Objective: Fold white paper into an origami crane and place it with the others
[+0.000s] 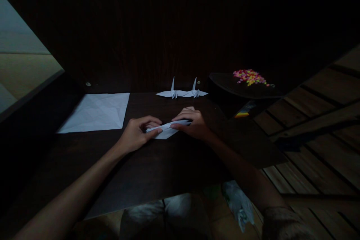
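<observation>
A folded sheet of white paper (165, 133) is between my two hands, just above or on the dark tabletop. My left hand (140, 131) grips its left end, thumb on the near side and fingers curled behind. On the right end, my right hand (192, 123) pinches the paper the same way, its thumb pressed near the middle fold. Two white origami cranes (181, 93) sit side by side beyond my hands, necks pointing up and wings touching or overlapping. To the left lies a creased flat white sheet (97, 112).
The dark wooden table (135, 180) meets a dark upright panel (140, 37) at the back. A rounded shelf (225, 82) at the right bears a heap of small colourful pieces (250, 77). Wooden slats (323, 157) lie further right; a plastic bag (239, 202) is below the front edge.
</observation>
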`<act>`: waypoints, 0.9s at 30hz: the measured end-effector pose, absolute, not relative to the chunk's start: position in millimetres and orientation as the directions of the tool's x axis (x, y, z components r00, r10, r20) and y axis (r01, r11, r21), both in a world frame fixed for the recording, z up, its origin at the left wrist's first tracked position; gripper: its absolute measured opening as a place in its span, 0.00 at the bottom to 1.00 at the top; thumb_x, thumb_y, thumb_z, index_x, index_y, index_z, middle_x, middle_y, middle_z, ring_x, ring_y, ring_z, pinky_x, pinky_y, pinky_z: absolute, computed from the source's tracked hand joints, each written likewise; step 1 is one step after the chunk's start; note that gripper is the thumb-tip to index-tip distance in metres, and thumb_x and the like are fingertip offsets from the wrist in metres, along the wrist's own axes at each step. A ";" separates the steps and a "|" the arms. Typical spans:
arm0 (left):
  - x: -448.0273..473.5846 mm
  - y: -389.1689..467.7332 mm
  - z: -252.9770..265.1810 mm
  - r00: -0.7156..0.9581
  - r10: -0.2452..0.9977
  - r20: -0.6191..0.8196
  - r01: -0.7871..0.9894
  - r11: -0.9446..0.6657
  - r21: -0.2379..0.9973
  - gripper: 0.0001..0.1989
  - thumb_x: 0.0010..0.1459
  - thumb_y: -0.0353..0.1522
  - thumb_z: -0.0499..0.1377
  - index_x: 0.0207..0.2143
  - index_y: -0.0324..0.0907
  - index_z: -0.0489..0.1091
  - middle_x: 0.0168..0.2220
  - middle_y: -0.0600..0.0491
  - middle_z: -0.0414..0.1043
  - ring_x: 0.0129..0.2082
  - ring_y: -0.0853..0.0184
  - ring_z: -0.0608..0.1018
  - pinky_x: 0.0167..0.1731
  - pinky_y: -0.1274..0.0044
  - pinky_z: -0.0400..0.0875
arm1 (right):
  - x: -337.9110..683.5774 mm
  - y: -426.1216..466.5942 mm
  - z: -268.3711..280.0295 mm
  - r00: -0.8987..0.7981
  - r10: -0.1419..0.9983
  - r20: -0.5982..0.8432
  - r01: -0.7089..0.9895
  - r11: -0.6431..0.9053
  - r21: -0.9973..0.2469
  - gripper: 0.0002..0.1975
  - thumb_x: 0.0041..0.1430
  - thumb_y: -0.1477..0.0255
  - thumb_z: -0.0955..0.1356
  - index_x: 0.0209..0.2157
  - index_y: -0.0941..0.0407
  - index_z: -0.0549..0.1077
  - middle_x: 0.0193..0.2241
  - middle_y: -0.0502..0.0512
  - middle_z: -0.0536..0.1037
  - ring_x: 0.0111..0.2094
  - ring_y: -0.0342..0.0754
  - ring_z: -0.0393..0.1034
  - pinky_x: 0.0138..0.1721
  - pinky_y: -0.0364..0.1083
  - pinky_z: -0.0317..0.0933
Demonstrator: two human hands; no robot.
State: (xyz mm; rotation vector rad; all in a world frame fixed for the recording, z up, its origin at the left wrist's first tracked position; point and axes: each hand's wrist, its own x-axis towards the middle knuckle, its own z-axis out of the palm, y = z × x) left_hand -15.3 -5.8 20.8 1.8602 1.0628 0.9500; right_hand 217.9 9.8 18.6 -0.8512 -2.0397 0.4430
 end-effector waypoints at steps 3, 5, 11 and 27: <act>-14.7 -6.4 20.0 0.372 0.902 0.220 0.306 -0.342 0.888 0.16 0.50 0.38 0.65 0.40 0.39 0.75 0.33 0.49 0.79 0.32 0.65 0.80 0.34 0.76 0.75 | 217.0 8.3 19.6 -0.333 0.769 0.546 0.359 0.639 -0.680 0.09 0.45 0.65 0.76 0.27 0.55 0.79 0.27 0.52 0.80 0.29 0.47 0.72 0.40 0.49 0.61; -14.4 -7.1 20.3 0.357 0.906 0.226 0.305 -0.342 0.889 0.16 0.50 0.38 0.65 0.40 0.38 0.75 0.33 0.49 0.79 0.33 0.64 0.80 0.34 0.75 0.76 | 216.7 6.1 22.2 -0.296 0.819 0.492 0.352 0.572 -0.741 0.10 0.42 0.65 0.77 0.27 0.55 0.80 0.26 0.52 0.80 0.29 0.47 0.72 0.38 0.48 0.61; -12.9 -9.7 22.3 0.326 0.907 0.266 0.323 -0.371 0.871 0.16 0.50 0.38 0.65 0.40 0.39 0.76 0.35 0.48 0.80 0.33 0.63 0.81 0.35 0.74 0.77 | 215.9 0.8 27.9 -0.245 0.875 0.417 0.290 0.476 -0.830 0.10 0.42 0.66 0.76 0.28 0.55 0.79 0.27 0.53 0.80 0.30 0.47 0.72 0.35 0.47 0.63; -8.4 -14.2 31.0 0.524 0.799 0.296 0.338 -0.514 0.788 0.10 0.56 0.37 0.61 0.36 0.41 0.78 0.32 0.51 0.78 0.29 0.69 0.77 0.28 0.80 0.68 | 206.2 -9.6 22.7 -0.251 0.910 0.331 0.114 0.367 -0.923 0.19 0.40 0.66 0.77 0.35 0.56 0.74 0.28 0.52 0.81 0.30 0.49 0.78 0.33 0.46 0.70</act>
